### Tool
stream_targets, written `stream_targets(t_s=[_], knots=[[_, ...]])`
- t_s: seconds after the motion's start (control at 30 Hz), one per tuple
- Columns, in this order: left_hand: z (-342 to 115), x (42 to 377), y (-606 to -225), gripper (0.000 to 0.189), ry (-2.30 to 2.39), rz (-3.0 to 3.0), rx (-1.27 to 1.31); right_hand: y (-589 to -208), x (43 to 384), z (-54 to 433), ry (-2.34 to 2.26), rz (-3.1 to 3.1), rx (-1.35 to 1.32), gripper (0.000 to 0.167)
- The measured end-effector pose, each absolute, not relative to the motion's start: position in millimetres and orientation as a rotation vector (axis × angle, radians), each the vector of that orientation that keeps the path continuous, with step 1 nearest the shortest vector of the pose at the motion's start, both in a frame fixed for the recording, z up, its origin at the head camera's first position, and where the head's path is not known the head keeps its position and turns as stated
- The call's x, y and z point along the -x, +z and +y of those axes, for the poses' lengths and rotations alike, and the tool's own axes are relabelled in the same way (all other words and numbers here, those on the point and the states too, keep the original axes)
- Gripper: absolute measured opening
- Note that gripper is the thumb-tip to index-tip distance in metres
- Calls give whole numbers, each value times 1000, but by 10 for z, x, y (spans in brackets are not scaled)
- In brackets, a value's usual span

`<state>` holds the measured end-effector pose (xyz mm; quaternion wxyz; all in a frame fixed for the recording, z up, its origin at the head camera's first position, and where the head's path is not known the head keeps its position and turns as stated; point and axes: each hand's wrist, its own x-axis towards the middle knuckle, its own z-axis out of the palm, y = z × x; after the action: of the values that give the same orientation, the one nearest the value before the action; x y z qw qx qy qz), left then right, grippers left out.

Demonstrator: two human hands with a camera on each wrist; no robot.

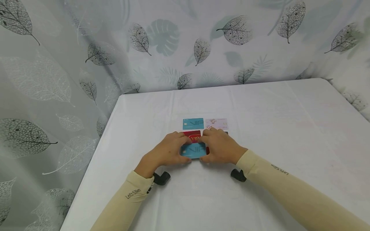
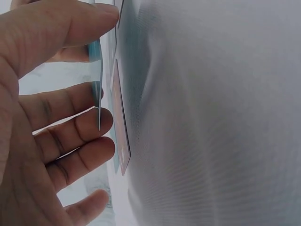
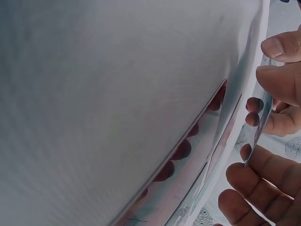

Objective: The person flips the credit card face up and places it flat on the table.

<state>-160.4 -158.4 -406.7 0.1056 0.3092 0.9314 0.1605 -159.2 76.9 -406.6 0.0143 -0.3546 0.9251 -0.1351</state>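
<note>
A teal VIP card (image 1: 194,150) is held between both hands, slightly above the tabletop. My left hand (image 1: 169,150) pinches its left side, thumb on the near edge and a finger on the far edge. On the right side, my right hand (image 1: 222,147) grips it in the same way. In the left wrist view the card (image 2: 96,70) stands apart from the cards lying below. Just beyond the held card lies a red VIP card (image 1: 192,135), partly covered by the fingers. Another red card (image 1: 207,150) shows only a sliver beside my right hand.
Farther back, a second teal VIP card (image 1: 193,123) and a pale pink flowered card (image 1: 216,123) lie side by side. A dark card edge peeks out behind the right hand. White cloth covers the table (image 1: 274,128); leaf-patterned curtains (image 1: 173,41) hang behind and at the sides.
</note>
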Motion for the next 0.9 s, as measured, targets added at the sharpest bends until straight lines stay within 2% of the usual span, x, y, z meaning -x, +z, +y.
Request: stream_targets(t_s=[0.9], knots=[[-1603,1613,-4089,58,426,2731,-899,-4091,1587,767,-352,2858,1016,58]])
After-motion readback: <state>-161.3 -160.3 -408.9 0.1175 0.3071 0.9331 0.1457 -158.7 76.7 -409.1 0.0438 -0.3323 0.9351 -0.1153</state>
